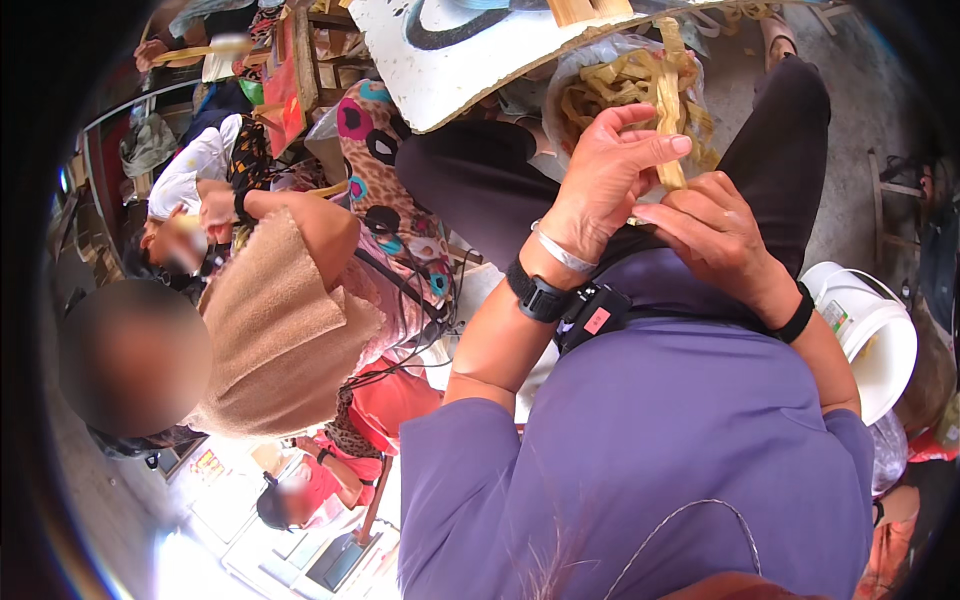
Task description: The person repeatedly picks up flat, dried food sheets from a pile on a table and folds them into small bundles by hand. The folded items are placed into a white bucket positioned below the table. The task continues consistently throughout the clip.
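Observation:
A pale yellow, flat, crinkled strip (667, 94) of dried plant-like material stands lengthwise between my hands. My left hand (607, 161), with a silver bangle at its wrist, has its thumb laid across the strip; the fingers behind are partly hidden. At the strip's lower end my right hand (709, 217) pinches it with bent fingers. Below the strip's far end, between my knees, a clear plastic bag (559, 79) lines a container filled with a tangle of similar yellow strips (611, 79).
A white board (450, 82) with a rough edge juts in ahead. By my right elbow lies a tipped white bucket (855, 315). Close on my left sits a person in a brown top (277, 337), with dark cables (405, 352) beside them. Other people work farther left.

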A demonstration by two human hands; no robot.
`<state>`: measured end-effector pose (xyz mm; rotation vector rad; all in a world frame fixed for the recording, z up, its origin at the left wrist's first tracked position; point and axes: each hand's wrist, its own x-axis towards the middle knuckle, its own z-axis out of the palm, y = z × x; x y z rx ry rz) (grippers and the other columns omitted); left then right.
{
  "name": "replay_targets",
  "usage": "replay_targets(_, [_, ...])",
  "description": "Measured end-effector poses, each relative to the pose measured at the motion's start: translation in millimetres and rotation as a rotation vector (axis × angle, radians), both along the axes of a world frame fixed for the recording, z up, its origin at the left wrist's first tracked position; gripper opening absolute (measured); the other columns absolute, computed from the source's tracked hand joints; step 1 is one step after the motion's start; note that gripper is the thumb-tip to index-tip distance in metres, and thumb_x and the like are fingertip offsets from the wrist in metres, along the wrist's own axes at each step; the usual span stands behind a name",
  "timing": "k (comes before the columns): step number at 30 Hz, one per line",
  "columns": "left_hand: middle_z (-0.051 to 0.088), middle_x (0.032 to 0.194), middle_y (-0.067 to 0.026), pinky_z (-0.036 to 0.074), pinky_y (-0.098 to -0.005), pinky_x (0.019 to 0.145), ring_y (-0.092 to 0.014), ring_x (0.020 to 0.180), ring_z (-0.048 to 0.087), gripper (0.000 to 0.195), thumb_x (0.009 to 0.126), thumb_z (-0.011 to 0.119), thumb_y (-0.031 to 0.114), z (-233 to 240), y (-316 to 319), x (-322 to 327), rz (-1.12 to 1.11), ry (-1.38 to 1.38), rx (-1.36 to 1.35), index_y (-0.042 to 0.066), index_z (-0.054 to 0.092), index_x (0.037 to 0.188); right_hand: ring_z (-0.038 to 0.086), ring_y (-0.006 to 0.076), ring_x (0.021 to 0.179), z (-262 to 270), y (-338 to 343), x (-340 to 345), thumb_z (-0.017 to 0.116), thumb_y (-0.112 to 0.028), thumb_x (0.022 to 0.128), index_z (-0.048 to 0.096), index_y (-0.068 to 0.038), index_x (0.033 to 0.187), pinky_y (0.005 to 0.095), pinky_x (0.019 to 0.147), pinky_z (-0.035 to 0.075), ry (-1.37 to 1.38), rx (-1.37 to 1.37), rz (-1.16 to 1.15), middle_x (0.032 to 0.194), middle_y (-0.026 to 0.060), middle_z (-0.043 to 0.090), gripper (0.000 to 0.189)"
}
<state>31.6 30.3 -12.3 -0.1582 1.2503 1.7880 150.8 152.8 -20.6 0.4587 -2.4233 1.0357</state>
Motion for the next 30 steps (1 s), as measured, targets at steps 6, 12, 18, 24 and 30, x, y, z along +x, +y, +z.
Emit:
replay_targets(6, [0.067,0.1,-0.0122,0.053,-0.0339,0.08,-0.02,0.091,0.064,0.037,0.085,0.063,-0.002,-26.4,-0.9,2.7,0.125,-0.073,0.044,-0.003,0.051,0.12,0.065,0.0291,0.094,-6.2,6.9,4.7,0.059,0.008,0.08,0.065,-0.001,0.104,0.0352,0.082,0.052,0.009,-0.266,-0.241,0.103,0.0145,0.066,0.027])
replay_targets(12, [0.069,0.09,-0.0072,0.051,-0.02,0.069,-0.013,0.082,0.067,0.018,0.081,0.063,-0.006,8.4,1.3,11.1,0.086,0.517,-0.17,-0.002,0.065,0.098,0.065,0.0139,0.092,-15.5,27.1,11.4,0.065,0.007,0.086,0.061,0.004,0.115,0.0247,0.082,0.053,-0.192,-0.951,-0.336,0.098,0.0107,0.068,0.029])
replay_targets(18, [0.068,0.085,-0.0036,0.049,-0.0222,0.066,-0.01,0.069,0.061,0.017,0.075,0.064,-0.005,65.7,-0.9,18.4,-0.111,1.37,-0.372,0.003,0.066,0.09,0.063,0.0131,0.096,39.0,36.4,-11.8,0.063,0.008,0.087,0.045,0.002,0.135,0.0254,0.088,0.05,0.024,-1.013,-0.356,0.105,0.0097,0.065,0.052])
replay_targets(24, [0.069,0.084,-0.0021,0.044,-0.0276,0.078,-0.017,0.074,0.062,0.024,0.067,0.073,-0.005,65.5,-2.1,18.6,-0.066,1.74,-0.353,0.011,0.066,0.084,0.064,0.0117,0.092,23.4,22.0,-34.1,0.063,0.005,0.088,0.065,0.002,0.102,0.0231,0.08,0.051,-0.012,-0.861,-0.219,0.1,0.0059,0.067,0.015])
replay_targets(30, [0.067,0.081,-0.0012,0.044,-0.028,0.078,-0.019,0.073,0.062,0.025,0.066,0.073,-0.003,58.7,-2.3,19.7,-0.04,1.772,-0.389,0.011,0.065,0.084,0.062,0.0178,0.091,19.9,26.7,-21.5,0.066,-0.009,0.083,0.064,0.003,0.103,0.0278,0.084,0.048,-0.235,-0.702,-0.076,0.1,0.0099,0.066,0.024])
